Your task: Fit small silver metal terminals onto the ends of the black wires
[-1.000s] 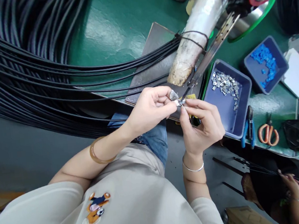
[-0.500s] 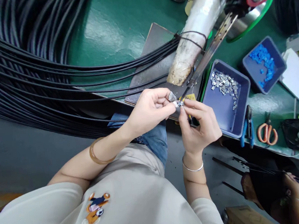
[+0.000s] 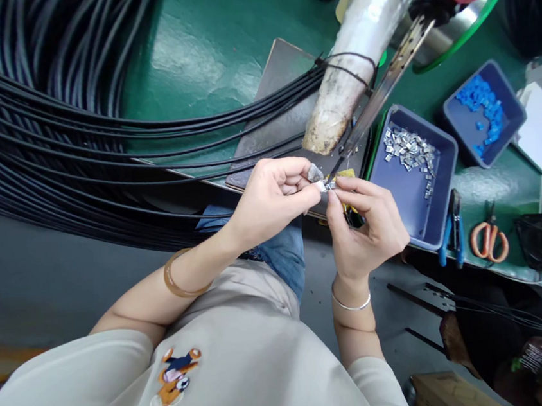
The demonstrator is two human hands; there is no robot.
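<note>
My left hand (image 3: 277, 196) is closed in a pinch at the table's front edge, with pale wrapping on its fingertips. My right hand (image 3: 364, 219) pinches a small metal piece (image 3: 330, 185) between thumb and forefinger, right against the left fingertips. What the left fingers themselves hold is too small to make out. Just beyond the hands are a thin metal tool tip (image 3: 337, 167) and something yellow (image 3: 347, 174). Black cables (image 3: 185, 123) run from the left to a white wrapped post (image 3: 348, 85), where a tie loops round it.
Right of my hands, a blue-grey tray (image 3: 404, 208) holds metal clips; a smaller bin (image 3: 510, 110) holds blue pieces. Blue-handled pliers (image 3: 451, 235) and orange-handled cutters (image 3: 489, 241) lie near the edge. A metal plate (image 3: 285, 66) lies under the cables. Another person (image 3: 534, 362) is at lower right.
Both hands stay pinched together, the right one slightly farther right in view. At lower right the other person's hands have gone from sight, and a dark printed garment shows there.
</note>
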